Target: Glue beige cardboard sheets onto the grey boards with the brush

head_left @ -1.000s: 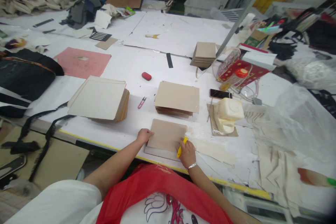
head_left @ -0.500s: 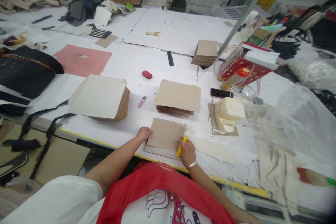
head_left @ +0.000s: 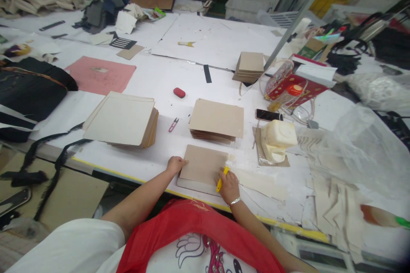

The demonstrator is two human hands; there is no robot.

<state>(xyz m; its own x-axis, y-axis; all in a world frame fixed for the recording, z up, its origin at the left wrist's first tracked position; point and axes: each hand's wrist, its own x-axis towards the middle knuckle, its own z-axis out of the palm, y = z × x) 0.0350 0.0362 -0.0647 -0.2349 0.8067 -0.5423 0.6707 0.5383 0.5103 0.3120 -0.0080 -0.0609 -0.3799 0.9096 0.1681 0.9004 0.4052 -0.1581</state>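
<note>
A brown cardboard sheet (head_left: pixel 203 163) lies in front of me at the table's edge, with a greyer board (head_left: pixel 198 184) showing beneath along its near side. My left hand (head_left: pixel 175 164) is closed at the sheet's left edge, thumb and fingertips touching it. In my right hand (head_left: pixel 229 185) is a brush with a yellow handle (head_left: pixel 222 180), held at the sheet's right edge; pale bristles point away from me. Just beyond the sheet stands a stack of brown boards (head_left: pixel 217 117). Another stack of larger, paler boards (head_left: pixel 123 117) sits to the left.
Pink thread snips (head_left: pixel 173 125) and a red case (head_left: pixel 179 92) lie between and behind the stacks. On the right are a cream plastic container (head_left: pixel 278 136), a phone (head_left: pixel 268 114), a red bag (head_left: pixel 297 87) and clear plastic sheeting (head_left: pixel 358 149). A metal pole (head_left: pixel 297 21) slants upward behind.
Both hands keep nearly the same place on the sheet and brush. The view has shifted very slightly.
</note>
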